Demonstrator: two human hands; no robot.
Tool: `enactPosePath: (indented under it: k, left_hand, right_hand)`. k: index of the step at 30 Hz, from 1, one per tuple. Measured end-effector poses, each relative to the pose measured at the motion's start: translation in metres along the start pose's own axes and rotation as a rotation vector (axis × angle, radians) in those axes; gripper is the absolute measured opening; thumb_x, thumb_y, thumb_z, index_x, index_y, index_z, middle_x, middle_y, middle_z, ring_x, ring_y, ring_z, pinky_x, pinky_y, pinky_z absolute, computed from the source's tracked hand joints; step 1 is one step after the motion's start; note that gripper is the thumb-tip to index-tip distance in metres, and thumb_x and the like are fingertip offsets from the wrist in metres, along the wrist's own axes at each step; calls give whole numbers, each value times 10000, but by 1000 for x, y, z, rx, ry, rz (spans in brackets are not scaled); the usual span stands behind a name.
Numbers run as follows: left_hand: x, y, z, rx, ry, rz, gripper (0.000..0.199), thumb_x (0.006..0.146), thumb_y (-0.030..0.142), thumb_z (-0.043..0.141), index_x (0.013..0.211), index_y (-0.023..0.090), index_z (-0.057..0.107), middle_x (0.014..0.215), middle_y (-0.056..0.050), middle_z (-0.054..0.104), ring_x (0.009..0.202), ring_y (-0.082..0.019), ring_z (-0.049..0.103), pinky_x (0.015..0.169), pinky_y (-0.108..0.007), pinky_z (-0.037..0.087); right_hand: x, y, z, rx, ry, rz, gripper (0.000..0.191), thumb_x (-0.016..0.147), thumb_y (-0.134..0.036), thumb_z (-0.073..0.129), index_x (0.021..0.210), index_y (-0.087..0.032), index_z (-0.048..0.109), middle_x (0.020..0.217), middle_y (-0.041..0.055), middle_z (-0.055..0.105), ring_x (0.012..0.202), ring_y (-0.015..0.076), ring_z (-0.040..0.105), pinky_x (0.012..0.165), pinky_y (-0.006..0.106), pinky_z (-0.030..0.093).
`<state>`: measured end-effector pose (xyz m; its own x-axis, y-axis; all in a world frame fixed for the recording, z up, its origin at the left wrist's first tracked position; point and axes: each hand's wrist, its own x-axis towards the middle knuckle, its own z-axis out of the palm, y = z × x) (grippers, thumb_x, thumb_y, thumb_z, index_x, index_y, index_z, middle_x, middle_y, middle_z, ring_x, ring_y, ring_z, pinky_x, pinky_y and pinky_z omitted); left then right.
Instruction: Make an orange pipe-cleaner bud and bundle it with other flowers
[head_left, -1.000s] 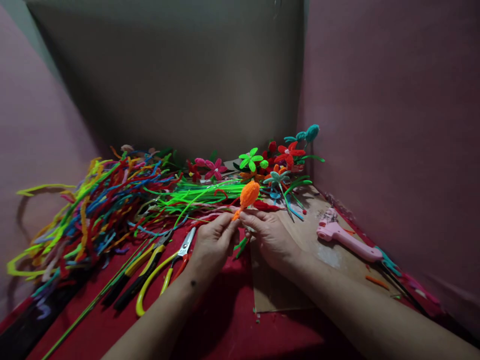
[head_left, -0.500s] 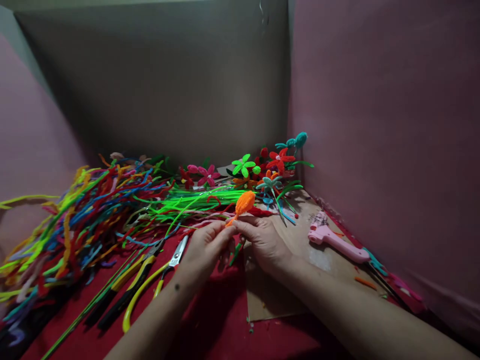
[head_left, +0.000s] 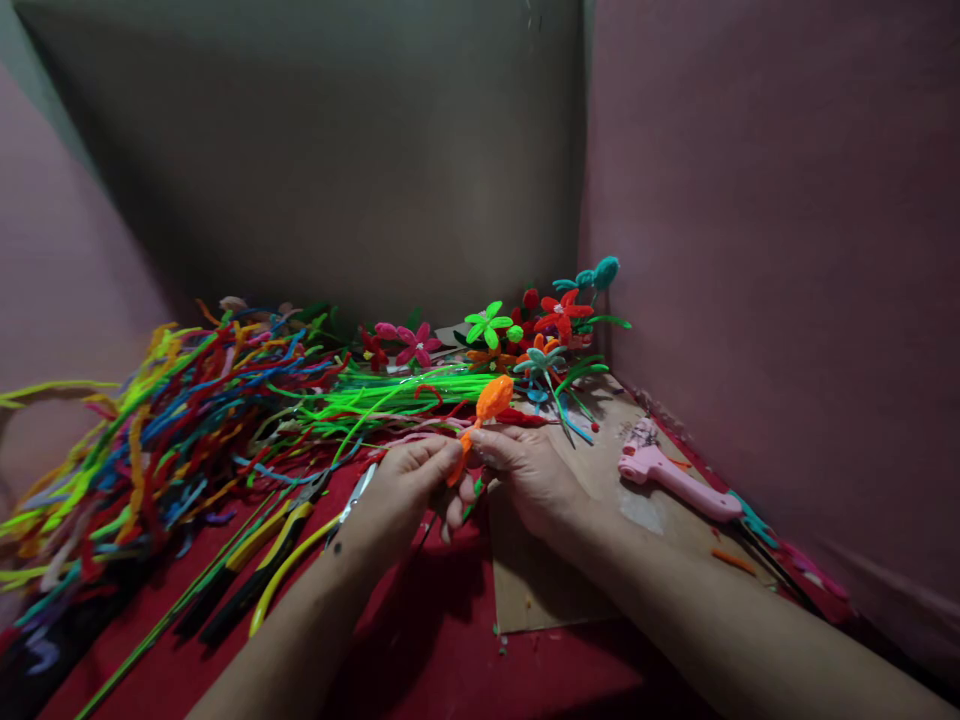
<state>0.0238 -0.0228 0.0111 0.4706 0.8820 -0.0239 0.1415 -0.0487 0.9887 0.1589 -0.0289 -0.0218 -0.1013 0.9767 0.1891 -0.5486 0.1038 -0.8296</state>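
Between my two hands stands an orange pipe-cleaner flower bud [head_left: 495, 398], its rounded head up and its twisted orange tail running down between my fingers. My left hand [head_left: 422, 482] pinches the lower tail with thumb and forefinger. The thumb and fingers of my right hand [head_left: 529, 475] close on the stem just under the head. A short green piece [head_left: 474, 497] shows below my fingers; I cannot tell whether it joins the bud.
Loose coloured pipe cleaners [head_left: 172, 430] pile up at left, beside a green bundle [head_left: 405, 395]. Pliers [head_left: 262, 560] and scissors [head_left: 358, 495] lie by my left arm. Finished flowers [head_left: 562, 315] stand behind. A pink glue gun [head_left: 675, 482] rests on cardboard [head_left: 555, 590] at right.
My left hand has shifted slightly down and left, so more of the orange tail shows between my hands. The bud's head is a little higher and to the right.
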Motion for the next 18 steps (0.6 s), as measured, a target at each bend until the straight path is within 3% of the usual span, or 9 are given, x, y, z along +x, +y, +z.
enactPosePath:
  k: [5,12,15,18]
  left_hand:
    - [3,2,-8,-138,55,-29,295,777,412,558,836,131,624,602,-31,616,457,-119,535,436,-226,427]
    - [1,7,-5,75,114,76,196,715,333,658,744,139,651,606,15,574,531,-83,484,541,-197,405]
    - [0,8,-5,90,161,100,151,673,275,696,723,139,654,655,18,575,540,-69,465,523,-181,382]
    - [0,6,-8,32,172,109,153,725,281,644,739,131,671,614,16,553,501,-58,424,485,-175,350]
  right_hand:
    - [5,2,-6,59,53,58,115,676,-260,642,646,-151,665,635,18,625,586,131,520,594,274,368]
    - [5,1,-6,7,99,54,115,659,-265,655,643,-153,674,609,4,613,573,118,486,586,264,336]
    - [5,1,-7,-3,85,39,114,670,-259,643,675,-151,680,634,12,619,594,123,492,599,266,346]
    - [5,1,-7,-14,87,34,127,675,-271,643,696,-153,684,678,27,643,631,137,520,629,277,366]
